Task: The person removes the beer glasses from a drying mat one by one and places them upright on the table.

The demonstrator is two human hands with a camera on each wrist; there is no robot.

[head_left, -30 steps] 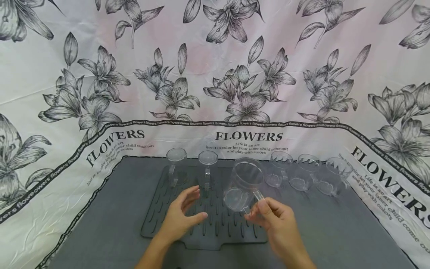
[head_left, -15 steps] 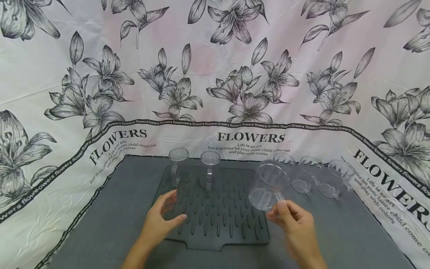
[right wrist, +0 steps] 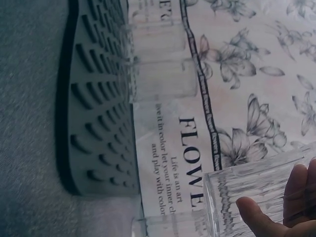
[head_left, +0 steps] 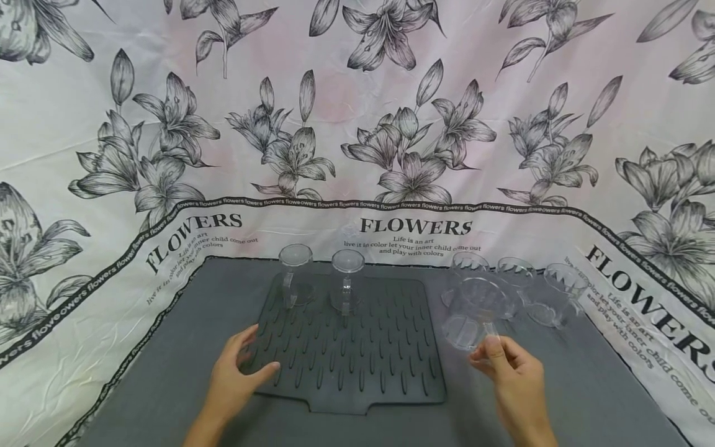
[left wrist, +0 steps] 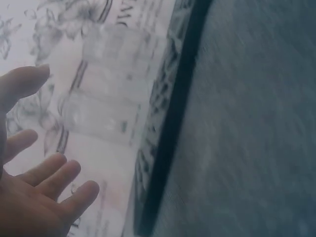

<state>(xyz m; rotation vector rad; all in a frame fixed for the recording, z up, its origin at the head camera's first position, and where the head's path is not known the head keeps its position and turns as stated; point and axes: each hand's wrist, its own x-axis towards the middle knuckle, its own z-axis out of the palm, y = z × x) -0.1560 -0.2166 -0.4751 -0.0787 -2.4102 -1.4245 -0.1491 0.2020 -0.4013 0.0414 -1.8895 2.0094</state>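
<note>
A clear mug (head_left: 475,310) hangs tilted in my right hand (head_left: 514,372), which pinches its handle between thumb and fingers. It overlaps the mugs standing behind it on the right. In the right wrist view the ribbed wall of this mug (right wrist: 252,182) shows beside the thumb. My left hand (head_left: 234,372) hovers by the left front edge of a dark drying mat (head_left: 346,366), fingers spread and holding nothing; the left wrist view shows the same bare palm (left wrist: 34,202). Two clear mugs, one at the mat's back left (head_left: 296,276) and its neighbour (head_left: 347,282), stand with handles toward me.
Right of the mat stand three more clear mugs: a left one (head_left: 468,264), a middle one (head_left: 516,273) and a right one (head_left: 558,295). A flower-printed cloth (head_left: 335,124) walls off the back and sides of the grey table (head_left: 167,372).
My right hand has carried the mug to the right, from over the mat to beyond its right edge. The left hand has moved left, away from the mat's middle.
</note>
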